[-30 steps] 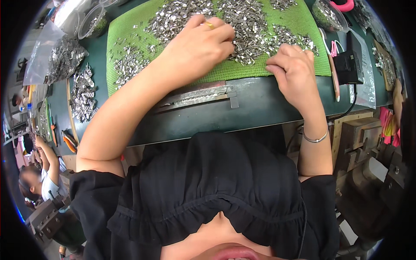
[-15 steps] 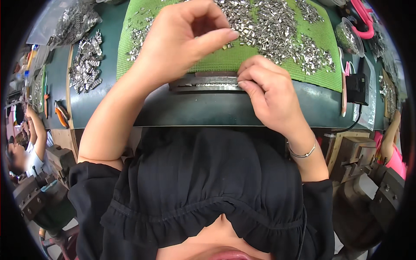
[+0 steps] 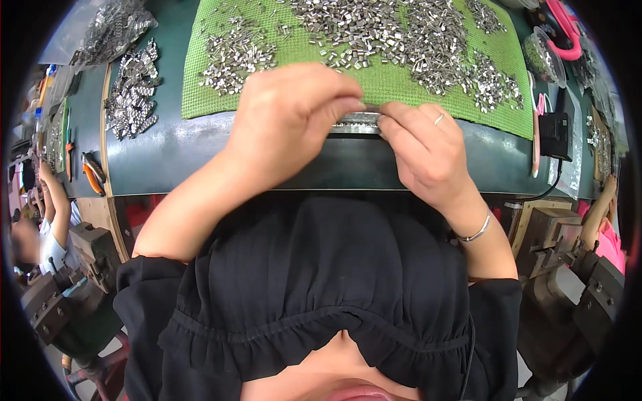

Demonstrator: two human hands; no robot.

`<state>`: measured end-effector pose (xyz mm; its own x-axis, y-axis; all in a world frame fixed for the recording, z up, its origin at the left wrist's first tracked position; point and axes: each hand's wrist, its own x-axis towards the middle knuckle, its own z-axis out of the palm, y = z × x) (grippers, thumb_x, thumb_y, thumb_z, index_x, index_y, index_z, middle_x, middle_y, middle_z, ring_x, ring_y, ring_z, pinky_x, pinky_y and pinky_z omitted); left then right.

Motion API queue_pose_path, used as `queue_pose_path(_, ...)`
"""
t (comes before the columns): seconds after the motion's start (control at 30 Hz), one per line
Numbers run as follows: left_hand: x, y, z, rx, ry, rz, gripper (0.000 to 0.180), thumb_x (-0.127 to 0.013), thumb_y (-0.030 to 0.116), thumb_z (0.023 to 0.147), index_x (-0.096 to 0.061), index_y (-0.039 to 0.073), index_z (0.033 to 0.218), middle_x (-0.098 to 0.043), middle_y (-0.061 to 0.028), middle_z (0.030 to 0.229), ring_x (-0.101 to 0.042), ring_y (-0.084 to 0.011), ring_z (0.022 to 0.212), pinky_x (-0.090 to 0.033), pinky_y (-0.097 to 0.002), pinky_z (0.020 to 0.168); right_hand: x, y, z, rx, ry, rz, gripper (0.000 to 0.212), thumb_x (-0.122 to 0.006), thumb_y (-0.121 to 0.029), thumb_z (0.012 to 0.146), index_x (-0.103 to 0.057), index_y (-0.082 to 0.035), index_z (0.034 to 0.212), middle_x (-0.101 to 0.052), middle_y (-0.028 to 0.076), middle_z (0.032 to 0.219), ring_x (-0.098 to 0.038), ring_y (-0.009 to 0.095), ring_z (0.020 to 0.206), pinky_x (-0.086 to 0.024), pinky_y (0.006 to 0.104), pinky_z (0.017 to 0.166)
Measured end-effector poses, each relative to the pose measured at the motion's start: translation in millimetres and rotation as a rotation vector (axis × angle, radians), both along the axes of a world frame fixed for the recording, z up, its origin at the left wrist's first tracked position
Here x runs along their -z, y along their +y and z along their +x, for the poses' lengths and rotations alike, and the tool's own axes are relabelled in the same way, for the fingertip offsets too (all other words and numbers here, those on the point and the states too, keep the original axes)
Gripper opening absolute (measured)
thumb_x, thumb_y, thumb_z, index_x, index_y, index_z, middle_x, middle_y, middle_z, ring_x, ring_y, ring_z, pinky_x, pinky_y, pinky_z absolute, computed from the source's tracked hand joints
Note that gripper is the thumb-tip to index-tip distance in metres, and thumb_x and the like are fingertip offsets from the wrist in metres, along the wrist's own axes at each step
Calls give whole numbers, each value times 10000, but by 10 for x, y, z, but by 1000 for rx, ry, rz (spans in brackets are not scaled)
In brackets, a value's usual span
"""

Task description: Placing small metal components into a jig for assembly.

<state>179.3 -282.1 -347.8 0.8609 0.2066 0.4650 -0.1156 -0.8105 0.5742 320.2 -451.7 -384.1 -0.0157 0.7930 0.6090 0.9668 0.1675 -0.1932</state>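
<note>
A narrow grooved metal bar (image 3: 361, 125) with a row of small shiny pieces along it lies across the near edge of the green mat. My right hand (image 3: 424, 144) has its fingers and thumb closed on the bar's right end. Over the bar's left part, my left hand (image 3: 284, 123) is pinched, thumb against fingers. Whatever sits between its fingertips is too small to make out, and this hand hides the bar's left end. Past both hands, many small silvery metal pieces (image 3: 361, 30) are spread in heaps on the green textured mat (image 3: 294, 52).
Linked metal strips (image 3: 134, 93) lie left of the mat, beside a clear bag (image 3: 114, 33) of similar parts. Orange-handled pliers (image 3: 93, 175) lie farther left. At right are a black adapter (image 3: 555, 136) with its cable, pink-handled scissors (image 3: 567, 30) and a tub (image 3: 543, 57). Other people work at both sides.
My left hand has come down from above the metal pieces toward me, and its fingers have closed together over the bar. My right hand stays on the bar's right end, slightly shifted.
</note>
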Motion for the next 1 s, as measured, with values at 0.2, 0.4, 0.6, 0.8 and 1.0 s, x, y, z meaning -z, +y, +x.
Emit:
queue_pose_path(0.2,188,-174,42,16,-23,-68,74,-714,13,806,-665,27,860,-680,-109,800,-654,-325,765,-521,-400,683,50,-85,3,11,-89,10,315,-625,-95,742,-681,44,1019,-662,119,1032,-555,218,734,-471,351,647)
queue_pose_path(0.4,255,-256,44,-22,43,-70,53,-696,38,831,-644,33,842,-675,-113,852,-630,-331,777,-514,-403,698,86,-127,-44,87,-76,14,316,-627,-109,754,-698,13,1037,-664,100,1055,-556,225,765,-439,372,723)
queue_pose_path(0.6,347,-335,29,-61,-84,249,106,-710,29,774,-630,43,841,-677,-51,926,-638,-252,762,-526,-352,682,69,-102,-133,130,338,14,239,-697,-35,779,-709,-30,1017,-662,84,1022,-604,255,818,-436,371,758)
queue_pose_path(0.8,281,-244,-2,62,-97,344,276,-737,24,731,-675,18,1000,-695,-81,991,-667,-237,823,-544,-347,721,50,-134,-136,118,588,-33,218,-684,11,793,-692,-7,1011,-644,120,1054,-634,302,857,-488,377,770)
queue_pose_path(1.0,156,-284,12,69,40,106,309,-751,22,766,-683,8,1067,-705,-127,1035,-683,-302,834,-548,-376,732,-142,-302,-79,106,760,-130,360,-710,42,746,-646,14,1099,-607,164,1146,-651,258,871,-528,315,703)
